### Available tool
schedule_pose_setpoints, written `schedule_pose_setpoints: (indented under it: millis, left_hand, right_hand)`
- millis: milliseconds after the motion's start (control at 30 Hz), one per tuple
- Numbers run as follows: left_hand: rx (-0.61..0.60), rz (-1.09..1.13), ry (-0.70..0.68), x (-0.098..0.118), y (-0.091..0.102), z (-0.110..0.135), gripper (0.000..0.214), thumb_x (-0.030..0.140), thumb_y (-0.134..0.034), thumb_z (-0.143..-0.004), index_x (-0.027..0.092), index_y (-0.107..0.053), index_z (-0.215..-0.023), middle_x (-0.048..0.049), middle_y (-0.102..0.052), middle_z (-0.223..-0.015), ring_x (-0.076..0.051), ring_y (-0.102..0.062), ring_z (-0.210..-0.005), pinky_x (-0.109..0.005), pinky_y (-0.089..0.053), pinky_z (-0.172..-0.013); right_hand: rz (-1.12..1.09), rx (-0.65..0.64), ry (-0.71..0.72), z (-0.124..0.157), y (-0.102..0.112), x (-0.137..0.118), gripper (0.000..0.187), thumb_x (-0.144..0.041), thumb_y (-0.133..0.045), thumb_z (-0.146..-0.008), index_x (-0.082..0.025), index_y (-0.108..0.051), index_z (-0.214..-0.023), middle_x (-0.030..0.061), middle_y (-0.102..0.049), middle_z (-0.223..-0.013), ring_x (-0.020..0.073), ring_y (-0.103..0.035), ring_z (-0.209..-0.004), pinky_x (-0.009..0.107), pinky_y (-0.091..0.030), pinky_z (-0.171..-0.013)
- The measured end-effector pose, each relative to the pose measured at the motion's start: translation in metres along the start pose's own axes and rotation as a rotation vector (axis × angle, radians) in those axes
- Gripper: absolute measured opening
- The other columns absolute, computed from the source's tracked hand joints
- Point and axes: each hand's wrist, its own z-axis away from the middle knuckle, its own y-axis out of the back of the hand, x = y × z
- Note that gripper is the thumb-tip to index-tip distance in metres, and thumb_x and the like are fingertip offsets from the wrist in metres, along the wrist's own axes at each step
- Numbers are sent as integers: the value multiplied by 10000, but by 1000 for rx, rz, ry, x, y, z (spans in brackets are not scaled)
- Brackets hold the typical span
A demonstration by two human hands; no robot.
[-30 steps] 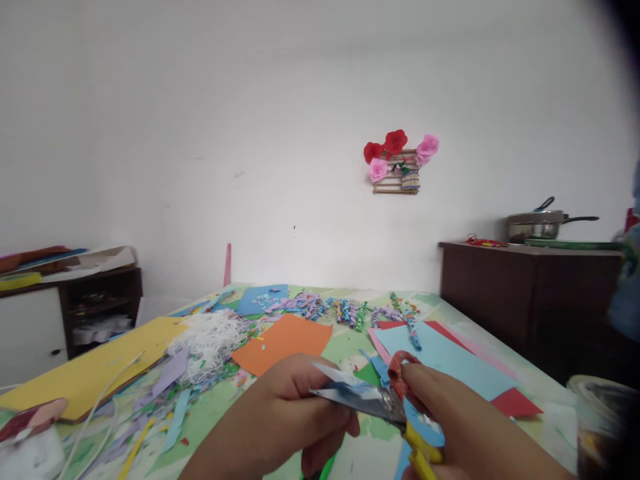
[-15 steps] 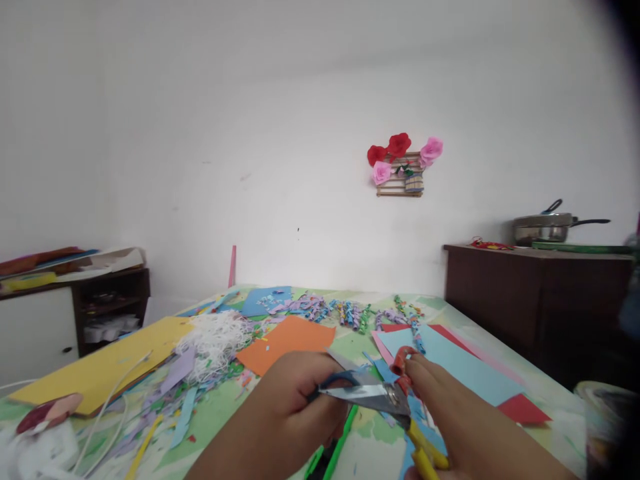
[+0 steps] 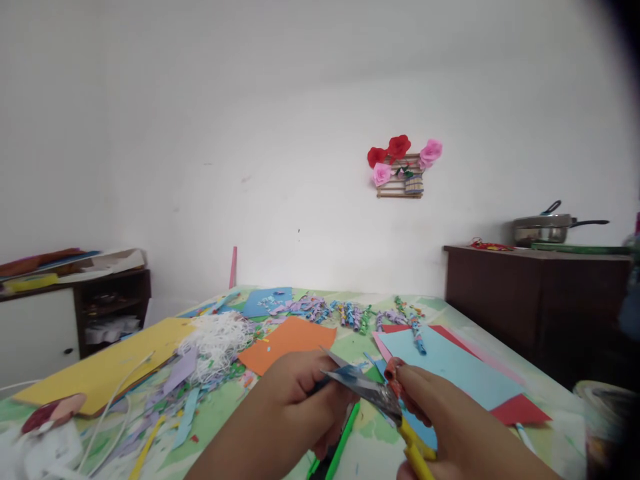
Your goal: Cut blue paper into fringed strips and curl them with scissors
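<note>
My right hand [image 3: 450, 420] grips a pair of scissors [image 3: 373, 390] with red and yellow handles, its fingers through the loops. The blades point left and are parted around a small blue paper strip [image 3: 345, 375]. My left hand [image 3: 295, 407] is closed on that strip, pinching it right at the blades. Both hands hover low over the green patterned table [image 3: 220, 407], near its front edge.
Paper sheets lie around: orange [image 3: 287, 341], yellow [image 3: 107, 363], light blue over red [image 3: 450, 363]. White shreds [image 3: 217, 340], coloured offcuts and curled paper rolls [image 3: 350, 312] litter the table. A green pen [image 3: 340, 443] lies under my hands. A dark cabinet [image 3: 537, 300] stands at right.
The scissor blades have opened a little and swung upward to the left. My left hand shifted slightly right with the blue strip. The view barely moved.
</note>
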Motion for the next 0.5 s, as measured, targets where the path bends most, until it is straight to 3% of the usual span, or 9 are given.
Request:
schedule_pose_setpoints:
  millis: [100, 233, 333, 500]
  left_hand:
    - [-36, 125, 89, -3, 0, -1, 225, 258, -444, -770, 159, -474, -571, 62, -416, -384, -46, -350, -334, -148, -277, -370]
    - [-111, 275, 101, -12, 0, -3, 193, 264, -473, -746, 145, -544, -611, 62, -428, -353, -36, -336, -279, -136, -247, -318]
    - [-166, 355, 126, -15, 2, -3, 169, 238, -482, -721, 143, -564, -609, 57, -449, -352, -32, -352, -271, -131, -254, -311]
    - [-72, 347, 162, -8, 3, -3, 119, 166, -495, -647, 140, -563, -554, 40, -518, -401, -37, -407, -315, -130, -308, -337]
  right_hand:
    - [0, 33, 5, -1, 0, -2, 502, -131, -706, -451, -208, -527, -914, 46, -566, -977, 242, -511, -881, 305, -400, -756]
    - [32, 33, 10, 0, 3, -3, 404, -140, -672, -453, -208, -518, -820, 18, -554, -859, 222, -516, -792, 298, -419, -704]
    - [53, 41, 14, 1, 5, -3, 429, -121, -662, -442, -211, -521, -837, 13, -553, -887, 220, -514, -824, 276, -419, -713]
    - [104, 31, -3, 3, 5, 3, 531, -140, -629, -461, -208, -492, -970, 60, -558, -1027, 262, -520, -931, 290, -441, -737]
